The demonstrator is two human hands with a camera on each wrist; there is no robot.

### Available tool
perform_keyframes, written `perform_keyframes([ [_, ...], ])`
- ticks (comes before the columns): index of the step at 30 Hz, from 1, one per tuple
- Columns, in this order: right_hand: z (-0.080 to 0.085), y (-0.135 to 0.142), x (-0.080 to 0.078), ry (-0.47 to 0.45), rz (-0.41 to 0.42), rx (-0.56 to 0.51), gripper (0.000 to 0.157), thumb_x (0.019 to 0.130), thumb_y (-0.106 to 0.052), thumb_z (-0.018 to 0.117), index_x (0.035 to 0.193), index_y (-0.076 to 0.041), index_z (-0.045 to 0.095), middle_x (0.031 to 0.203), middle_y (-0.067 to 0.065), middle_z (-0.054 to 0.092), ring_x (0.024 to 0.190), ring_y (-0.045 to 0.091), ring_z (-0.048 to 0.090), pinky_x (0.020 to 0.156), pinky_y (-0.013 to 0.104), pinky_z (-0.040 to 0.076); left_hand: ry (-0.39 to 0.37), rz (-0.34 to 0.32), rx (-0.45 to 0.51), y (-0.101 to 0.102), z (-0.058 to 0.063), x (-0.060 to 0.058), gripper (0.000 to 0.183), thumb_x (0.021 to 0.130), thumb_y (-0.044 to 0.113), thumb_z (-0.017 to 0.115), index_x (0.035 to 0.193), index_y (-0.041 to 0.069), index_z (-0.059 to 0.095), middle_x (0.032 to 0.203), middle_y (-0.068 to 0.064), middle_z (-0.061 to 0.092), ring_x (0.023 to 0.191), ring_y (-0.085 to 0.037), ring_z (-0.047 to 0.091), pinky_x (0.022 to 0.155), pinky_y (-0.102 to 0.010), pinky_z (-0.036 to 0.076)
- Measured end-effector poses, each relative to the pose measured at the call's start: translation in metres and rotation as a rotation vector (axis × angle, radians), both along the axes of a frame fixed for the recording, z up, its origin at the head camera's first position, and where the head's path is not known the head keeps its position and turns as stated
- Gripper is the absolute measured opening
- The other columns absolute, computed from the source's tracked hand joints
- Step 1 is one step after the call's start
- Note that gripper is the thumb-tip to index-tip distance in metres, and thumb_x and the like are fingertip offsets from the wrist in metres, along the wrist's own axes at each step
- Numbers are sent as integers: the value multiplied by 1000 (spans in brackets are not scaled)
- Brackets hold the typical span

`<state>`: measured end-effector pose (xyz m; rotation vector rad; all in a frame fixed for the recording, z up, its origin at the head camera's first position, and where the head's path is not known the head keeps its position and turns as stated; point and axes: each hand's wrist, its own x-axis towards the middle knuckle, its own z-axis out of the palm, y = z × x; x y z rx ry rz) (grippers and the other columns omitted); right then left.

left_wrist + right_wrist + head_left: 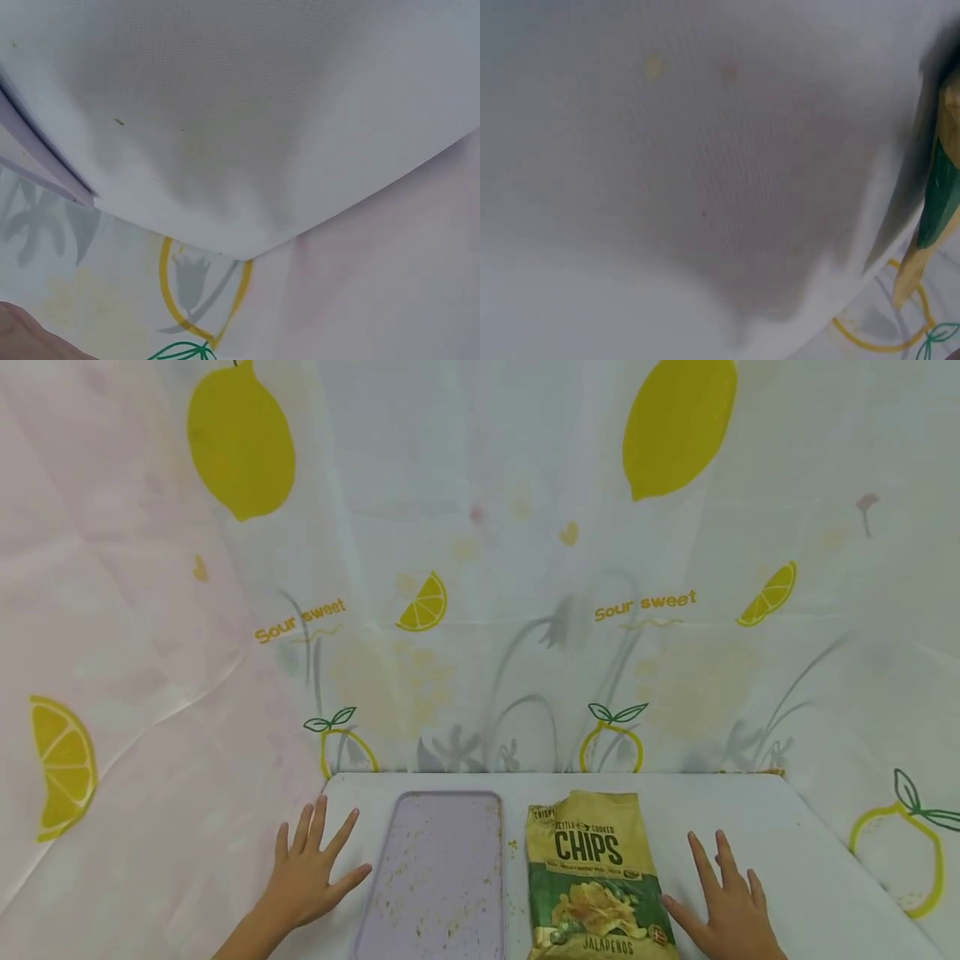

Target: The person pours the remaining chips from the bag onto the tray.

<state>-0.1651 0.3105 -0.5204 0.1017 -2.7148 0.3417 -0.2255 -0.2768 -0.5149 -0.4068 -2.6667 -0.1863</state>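
In the head view my left hand (306, 872) spreads its fingers over the white table, just left of a pale purple tray (442, 868) sprinkled with crumbs. My right hand (726, 902) has its fingers fanned out too, beside a gold and green chip bag (592, 877) that lies flat with its printed front up. Neither hand holds anything. The left wrist view catches the edge of the tray (45, 154) and a bit of the left hand (34, 337) in the corner. At the right border of the right wrist view shows the side of the chip bag (941, 187).
Small crumbs (513, 844) are scattered on the white table (705, 802) between tray and bag. A curtain (480, 677) printed with lemons hangs behind the table's far edge and along both sides.
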Motion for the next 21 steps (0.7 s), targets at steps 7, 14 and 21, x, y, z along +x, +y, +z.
perform_keyframes([
  [7,-3,-9,0,-194,95,-217,107,86,-51,72,160,-9,6,152,41,10,113,60,52,73,63,51,-75,-56,-16,12,-3,8,82,88,66,58,156,30,30,166,-19,3,154,-36,-3,109,-73,13],
  [14,-7,-14,-4,-533,107,-464,106,86,-47,72,156,-5,5,146,39,17,103,41,60,68,47,54,-91,-165,-67,16,-16,23,93,79,72,63,154,25,35,167,0,-10,138,-50,35,100,-75,26],
  [21,-22,-32,-6,-667,-31,-694,104,82,-45,77,146,11,17,99,20,58,77,23,61,66,43,52,-131,-228,-186,10,-37,32,111,72,89,51,159,30,17,167,7,-8,131,-44,47,93,-73,38],
])
